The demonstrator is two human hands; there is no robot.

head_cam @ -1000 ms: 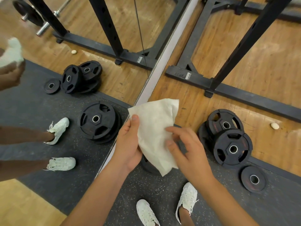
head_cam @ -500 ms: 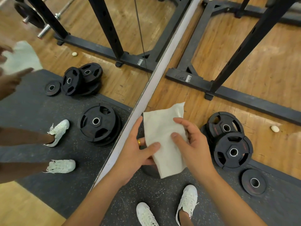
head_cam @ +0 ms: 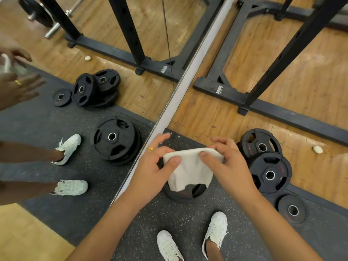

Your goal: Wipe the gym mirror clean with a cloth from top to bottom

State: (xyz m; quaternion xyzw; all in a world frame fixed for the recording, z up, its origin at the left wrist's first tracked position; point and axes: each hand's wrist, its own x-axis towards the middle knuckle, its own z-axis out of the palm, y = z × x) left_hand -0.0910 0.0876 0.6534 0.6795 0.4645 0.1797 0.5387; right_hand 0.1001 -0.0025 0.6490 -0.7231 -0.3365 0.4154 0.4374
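1. The white cloth (head_cam: 190, 168) is held above the speckled floor mat (head_cam: 169, 219), just right of the gym mirror (head_cam: 131, 87). Its folded top edge runs left to right, and the loose, ragged end hangs toward the person's shoes (head_cam: 216, 230).
2. The left hand (head_cam: 152, 172), wearing a gold ring (head_cam: 150, 149), pinches the cloth's left end, thumb in front.
3. The right hand (head_cam: 229, 166) pinches the right end, fingers bent over the fold.
4. Black weight plates (head_cam: 269, 174) lie just right of the hands.
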